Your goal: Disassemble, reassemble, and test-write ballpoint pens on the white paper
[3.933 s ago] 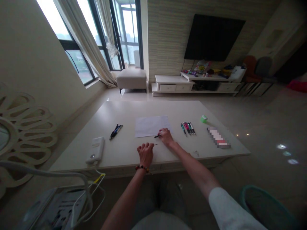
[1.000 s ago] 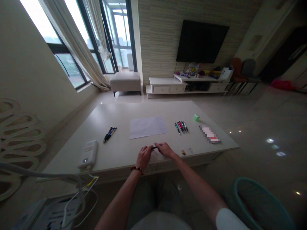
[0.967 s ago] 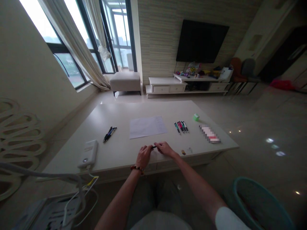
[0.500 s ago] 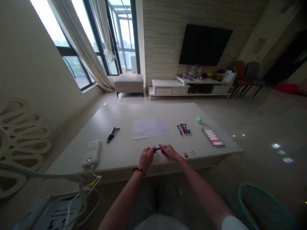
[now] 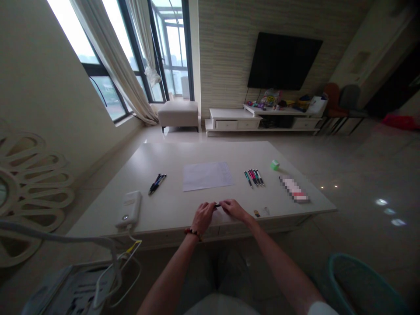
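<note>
Near the front edge of the white table (image 5: 170, 210), my left hand (image 5: 204, 215) and my right hand (image 5: 232, 208) grip a short black pen (image 5: 217, 205) from its two ends. Only its dark middle shows between my fingers. Just beyond my hands lies a sheet of white paper (image 5: 207, 176). A few dark pens (image 5: 157, 183) lie together to the left of the paper. To its right is a row of several coloured pens (image 5: 253, 178). A small yellow-and-dark item (image 5: 257, 213) and a clear item (image 5: 266, 211) rest right of my right hand.
A white power bank (image 5: 129, 209) with a cable sits at the table's left. A green cube-like object (image 5: 274, 165) and a blurred-out pinkish item (image 5: 295, 189) lie on the right side. Below right is a teal-rimmed basket or chair (image 5: 332, 267).
The view has shifted slightly, so the scene sits a little further right. My hands have drawn slightly closer together on the pen, and less of it shows between them.
</note>
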Tool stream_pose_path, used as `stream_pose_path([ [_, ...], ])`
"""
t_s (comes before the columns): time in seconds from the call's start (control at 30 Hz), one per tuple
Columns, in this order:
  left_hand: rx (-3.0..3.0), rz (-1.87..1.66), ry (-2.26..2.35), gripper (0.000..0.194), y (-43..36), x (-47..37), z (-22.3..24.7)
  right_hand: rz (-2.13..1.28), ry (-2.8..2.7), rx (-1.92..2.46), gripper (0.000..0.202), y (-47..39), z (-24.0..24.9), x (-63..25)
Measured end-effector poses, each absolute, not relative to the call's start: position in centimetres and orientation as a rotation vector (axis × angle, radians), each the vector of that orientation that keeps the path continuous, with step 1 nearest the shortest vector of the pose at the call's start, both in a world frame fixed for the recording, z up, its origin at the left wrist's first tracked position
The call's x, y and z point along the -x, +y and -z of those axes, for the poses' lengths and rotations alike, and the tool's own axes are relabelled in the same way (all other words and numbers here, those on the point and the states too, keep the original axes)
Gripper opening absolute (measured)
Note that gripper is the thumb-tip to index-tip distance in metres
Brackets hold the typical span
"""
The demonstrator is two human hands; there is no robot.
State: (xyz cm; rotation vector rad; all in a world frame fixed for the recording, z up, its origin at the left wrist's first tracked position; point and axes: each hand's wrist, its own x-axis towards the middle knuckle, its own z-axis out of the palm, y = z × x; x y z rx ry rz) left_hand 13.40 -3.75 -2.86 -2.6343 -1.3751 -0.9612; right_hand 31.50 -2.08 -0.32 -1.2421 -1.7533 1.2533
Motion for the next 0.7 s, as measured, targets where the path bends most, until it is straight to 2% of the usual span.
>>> stream_pose_path([
  [0.2,2.65,0.96,-1.357,0.027,-3.7,-13.3,3.0,-1.15,-1.855,1.229,0.043,-2.1,0.6,-31.3],
  [0.33,2.679,0.929,-1.33,0.029,-3.9,-13.3,2.9,-1.193,-1.822,1.305,0.055,-2.0,1.1,-31.0],
  [0.43,2.686,0.934,-1.33,0.031,-3.9,-13.2,2.8,-1.216,-1.865,1.29,0.051,-2.0,0.6,-31.2],
  [0.6,2.708,0.945,-1.294,0.033,-3.9,-13.1,2.9,-0.905,-2.03,1.277,0.04,-2.4,-0.1,-31.4],
  [0.7,2.727,0.938,-1.256,0.036,-3.9,-12.9,3.0,-1.1,-2.025,1.321,0.051,-2.6,0.2,-31.3],
])
